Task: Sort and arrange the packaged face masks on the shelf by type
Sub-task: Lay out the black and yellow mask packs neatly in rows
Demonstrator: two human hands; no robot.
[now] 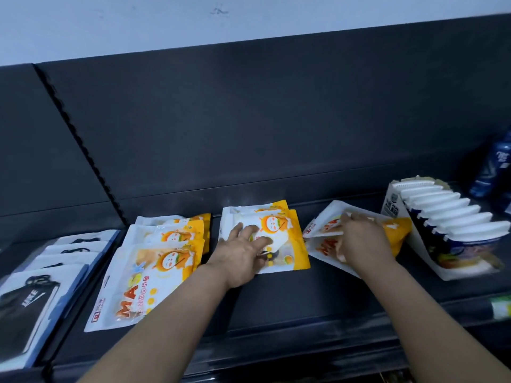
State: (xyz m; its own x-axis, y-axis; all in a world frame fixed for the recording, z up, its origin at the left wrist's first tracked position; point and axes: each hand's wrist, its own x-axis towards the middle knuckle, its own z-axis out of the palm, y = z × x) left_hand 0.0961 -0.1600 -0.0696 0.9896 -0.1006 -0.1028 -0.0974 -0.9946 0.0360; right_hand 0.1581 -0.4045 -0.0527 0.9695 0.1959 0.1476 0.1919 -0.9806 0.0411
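Three groups of glossy orange-and-white plastic mask packets lie on the dark shelf (pixel 276 297) in front of me. My left hand (pixel 243 252) rests flat on the middle stack of orange packets (pixel 287 239), its fingers (pixel 262 240) spread and pressing down on the top packet, closed on nothing. My right hand (pixel 362 241) is curled over the loose tilted orange packets (pixel 323 244), fingers bent onto the upper one; I cannot tell whether they truly pinch it or only push on it. Beyond my left fingers' outer side sits the neat overlapped row of orange packets (pixel 154 258), and farther out the row of clear-and-white packets holding black masks (pixel 41 286). Just past my right fingers stands the white cardboard display box of white-topped pots (pixel 448 233), with a blue bottle (pixel 492 167) behind it.

The risk, I judge, is slippage: these films are slick, so dragging the tilted pair toward my left fingers could fan the packets apart or skew the middle stack. A wide swing of my right wrist could also knock the display box.
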